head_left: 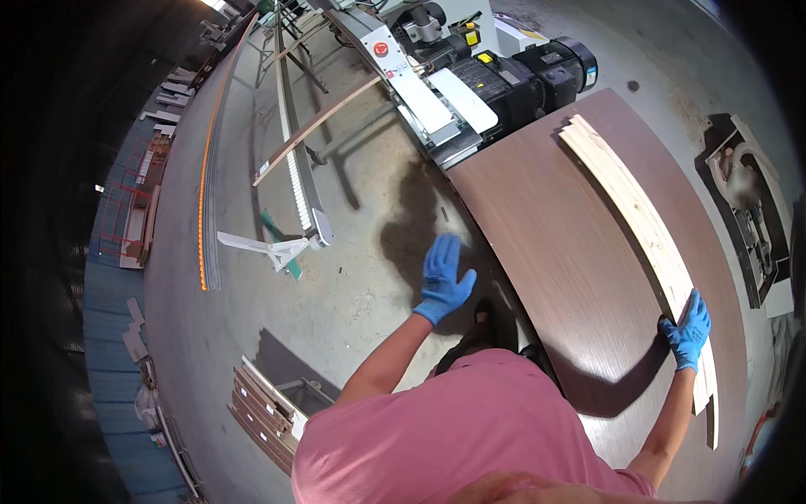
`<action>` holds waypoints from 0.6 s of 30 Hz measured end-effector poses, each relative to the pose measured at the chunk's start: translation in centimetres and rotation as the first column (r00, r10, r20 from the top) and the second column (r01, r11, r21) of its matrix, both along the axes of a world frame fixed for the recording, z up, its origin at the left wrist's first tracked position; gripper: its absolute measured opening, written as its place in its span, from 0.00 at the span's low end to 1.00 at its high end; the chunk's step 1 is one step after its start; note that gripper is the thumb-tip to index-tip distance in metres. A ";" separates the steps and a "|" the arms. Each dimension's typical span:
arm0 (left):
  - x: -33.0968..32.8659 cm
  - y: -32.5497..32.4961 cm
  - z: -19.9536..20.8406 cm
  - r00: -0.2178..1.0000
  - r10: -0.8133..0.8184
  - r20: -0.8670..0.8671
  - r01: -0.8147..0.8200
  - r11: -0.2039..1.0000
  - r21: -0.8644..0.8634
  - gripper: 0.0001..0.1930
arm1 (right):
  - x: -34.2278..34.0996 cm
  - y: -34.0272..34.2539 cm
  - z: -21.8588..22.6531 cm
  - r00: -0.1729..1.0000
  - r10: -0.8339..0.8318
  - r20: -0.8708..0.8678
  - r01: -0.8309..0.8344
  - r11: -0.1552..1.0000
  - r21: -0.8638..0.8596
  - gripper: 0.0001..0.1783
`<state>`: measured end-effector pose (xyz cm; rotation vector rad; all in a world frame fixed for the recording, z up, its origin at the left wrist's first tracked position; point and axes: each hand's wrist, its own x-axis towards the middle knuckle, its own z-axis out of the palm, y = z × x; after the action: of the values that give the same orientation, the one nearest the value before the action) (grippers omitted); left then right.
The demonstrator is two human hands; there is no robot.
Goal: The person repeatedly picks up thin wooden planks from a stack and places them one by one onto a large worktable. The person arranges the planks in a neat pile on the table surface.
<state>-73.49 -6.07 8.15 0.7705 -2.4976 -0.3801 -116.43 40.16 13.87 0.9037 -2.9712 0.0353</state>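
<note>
Head view shows pale wood strips [631, 202] lying lengthwise on the brown table [537, 218], toward its right side. The right hand [687, 332] is closed around their near part, thumb on the inner edge, probably to keep them lined up. Well apart, the left hand [445, 281] is spread and empty beyond the table's left edge, perhaps for balance. A machine [416, 92] with a black motor [550, 71] blocks the table's far-left corner; a roller rail [294, 176] stands left of the table.
</note>
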 end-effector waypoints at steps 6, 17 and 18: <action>6.3 -6.2 -0.4 0.978 0.191 0.080 -0.189 0.981 -0.033 0.47 | -1.8 1.5 -0.3 0.999 -0.005 -0.052 0.004 1.000 -0.024 0.64; 9.7 -24.0 1.2 0.927 0.355 0.120 -0.328 0.924 -0.197 0.49 | -1.4 0.0 1.1 0.992 -0.110 0.064 0.110 0.994 -0.007 0.67; 9.5 -26.3 1.8 0.919 0.367 0.144 -0.326 0.913 -0.245 0.50 | -1.8 0.6 0.6 0.991 -0.118 0.056 0.118 0.993 0.004 0.68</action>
<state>-64.00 -32.36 9.96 1.1799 -2.4463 0.0950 -118.18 40.72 14.44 0.7367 -3.0705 0.0572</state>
